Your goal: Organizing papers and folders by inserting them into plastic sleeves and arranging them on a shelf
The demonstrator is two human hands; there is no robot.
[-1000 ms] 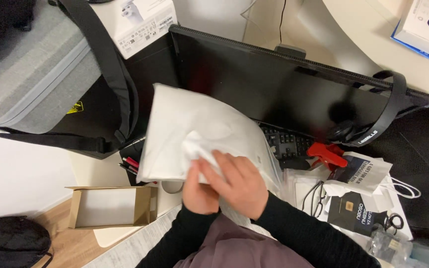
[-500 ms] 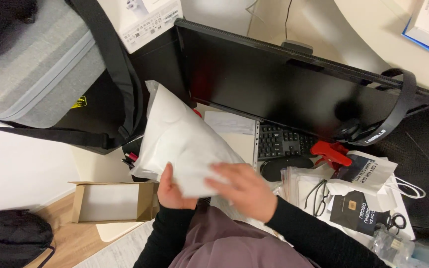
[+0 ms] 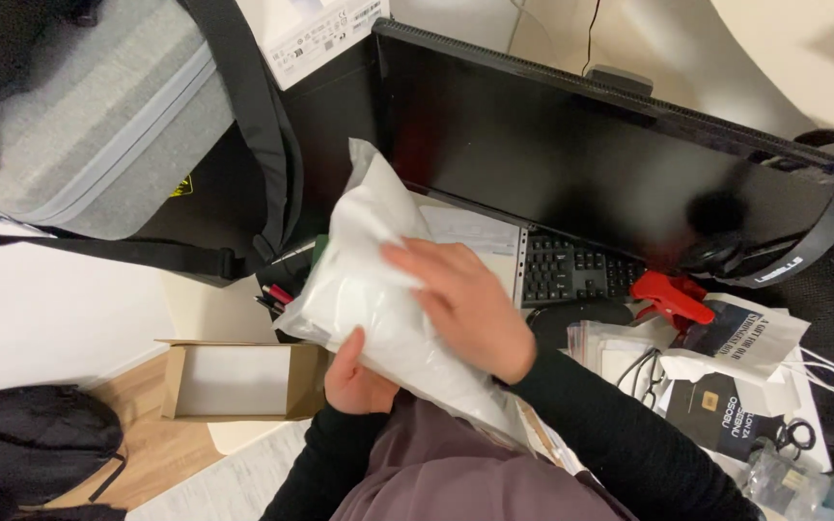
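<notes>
The white plastic bag (image 3: 378,289) sits tilted over the cluttered desk edge, just in front of the black monitor (image 3: 610,154), upper end pointing toward the grey backpack (image 3: 79,125), lower end running down to the person's lap. Left hand (image 3: 354,371) grips the bag from below, thumb up over the near edge, fingers hidden behind the film. Right hand (image 3: 465,304) lies palm-down across the top face, fingers spread and flat; it presses rather than pinches, so not closed on anything. Handling, judged from appearance: thin film, soft, creased, no stiffness of its own; it holds shape only via contents, which can't be identified through the plastic. Weight prob. light, since one hand under the bag carries it w/o visible sag. Surface looks smooth, likely slick; flat palm pressure alone may let it slide. Best hold pts: gathered upper end, where the film bunches to a peak, or a full pinch through the lower edge w/ thumb on top, as the left hand does now. Avoid the mid-panel; nothing to grip there. Puncture risk is low but present: red clamp (image 3: 668,297), pens and keyboard (image 3: 571,275) lie close below and to the right. Open cardboard box (image 3: 238,381) sits just left of the left hand, apart from the bag.
</notes>
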